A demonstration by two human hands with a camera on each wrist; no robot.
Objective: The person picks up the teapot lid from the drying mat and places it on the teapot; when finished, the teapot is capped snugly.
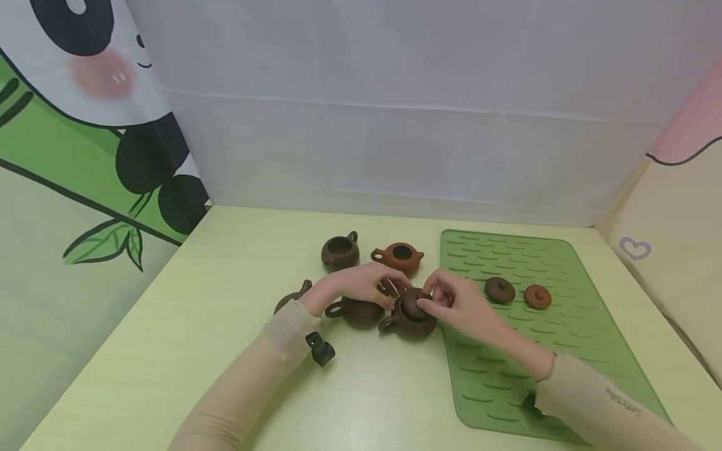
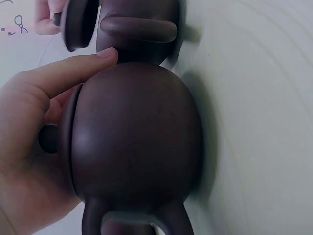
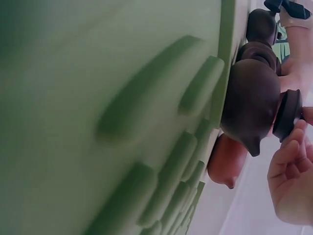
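Note:
My right hand (image 1: 465, 307) pinches a dark brown teapot lid (image 1: 414, 304) by its knob. It is held tilted over the mouth of a dark brown teapot (image 1: 414, 329), and the right wrist view shows the lid (image 3: 288, 115) apart from the pot's body (image 3: 252, 98). From the left, my left hand (image 1: 366, 283) reaches over with its thumb and fingers curved at that teapot's rim. Beneath the left hand stands another dark teapot (image 1: 361, 314); its fitted lid and round knob (image 2: 49, 138) show in the left wrist view.
Behind the hands stand a lidless brown teapot (image 1: 340, 254) and a lidless reddish teapot (image 1: 402, 258). A further dark teapot (image 1: 287, 300) is partly hidden by the left wrist. On the green mat (image 1: 479, 401) lie a dark lid (image 1: 499, 290) and a reddish lid (image 1: 538, 296).

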